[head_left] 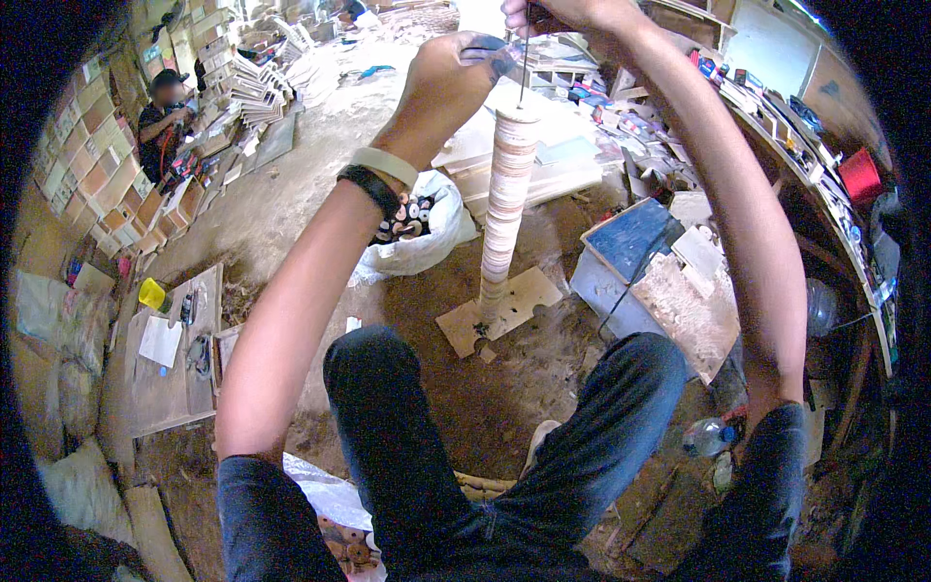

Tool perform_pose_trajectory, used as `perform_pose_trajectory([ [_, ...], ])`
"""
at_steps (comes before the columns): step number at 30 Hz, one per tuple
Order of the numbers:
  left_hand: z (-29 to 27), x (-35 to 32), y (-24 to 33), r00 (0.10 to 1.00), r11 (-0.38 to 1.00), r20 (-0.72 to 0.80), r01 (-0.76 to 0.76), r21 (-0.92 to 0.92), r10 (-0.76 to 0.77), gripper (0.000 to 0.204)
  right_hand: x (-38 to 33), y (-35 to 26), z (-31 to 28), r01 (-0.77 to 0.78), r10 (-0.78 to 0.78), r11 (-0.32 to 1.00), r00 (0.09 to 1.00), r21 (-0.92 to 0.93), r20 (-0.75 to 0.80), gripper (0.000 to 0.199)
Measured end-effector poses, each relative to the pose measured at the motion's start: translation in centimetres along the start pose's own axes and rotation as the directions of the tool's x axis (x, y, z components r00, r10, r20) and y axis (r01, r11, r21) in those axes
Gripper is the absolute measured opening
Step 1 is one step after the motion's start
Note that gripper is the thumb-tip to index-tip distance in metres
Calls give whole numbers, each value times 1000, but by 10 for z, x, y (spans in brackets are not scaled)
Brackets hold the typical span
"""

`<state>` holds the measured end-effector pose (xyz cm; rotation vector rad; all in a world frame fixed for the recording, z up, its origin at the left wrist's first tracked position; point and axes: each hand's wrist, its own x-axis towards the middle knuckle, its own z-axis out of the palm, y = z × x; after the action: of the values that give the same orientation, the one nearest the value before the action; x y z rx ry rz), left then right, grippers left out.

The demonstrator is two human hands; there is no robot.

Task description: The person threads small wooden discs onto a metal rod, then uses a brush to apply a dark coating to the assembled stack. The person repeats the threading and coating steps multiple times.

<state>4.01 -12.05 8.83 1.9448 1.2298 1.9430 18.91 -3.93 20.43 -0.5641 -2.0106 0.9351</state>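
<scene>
A tall stack of thin pale wooden discs [509, 184] stands threaded on a thin dark rod [526, 78], between my knees. Its foot is on a flat wooden board [529, 299] with cut-outs, lying on the dirt floor. My left hand [461, 68] is raised just left of the rod's upper end, its fingers pinched together; what they hold is too small to make out. At the top edge of the picture, my right hand [558, 14] has its fingers closed around the rod's top, partly cut off by the frame.
Beyond my left forearm sits a white sack [432, 238] of discs. Stacked boards [659, 281] lie to the right, near a plastic bottle [708, 436]. A cluttered workbench [824, 184] runs along the right. Far left, a person [167, 121] works beside wooden pieces.
</scene>
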Motion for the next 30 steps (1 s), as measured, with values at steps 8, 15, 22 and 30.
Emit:
perform_pose_trajectory([
  [8,34,24,-36,998,934,-14,64,352,-63,13,1,39,7,59,-59,998,997,-13,-50,18],
  [15,62,8,-49,943,880,67,330,-341,-327,13,13,58,3,21,-18,999,994,24,-110,20],
  [22,66,12,-49,947,814,216,317,-487,-239,26,12,66,8,97,-79,988,986,120,-146,21],
  [30,63,23,-71,894,819,407,372,-437,-189,25,27,61,-6,213,-261,923,958,-320,-118,21],
])
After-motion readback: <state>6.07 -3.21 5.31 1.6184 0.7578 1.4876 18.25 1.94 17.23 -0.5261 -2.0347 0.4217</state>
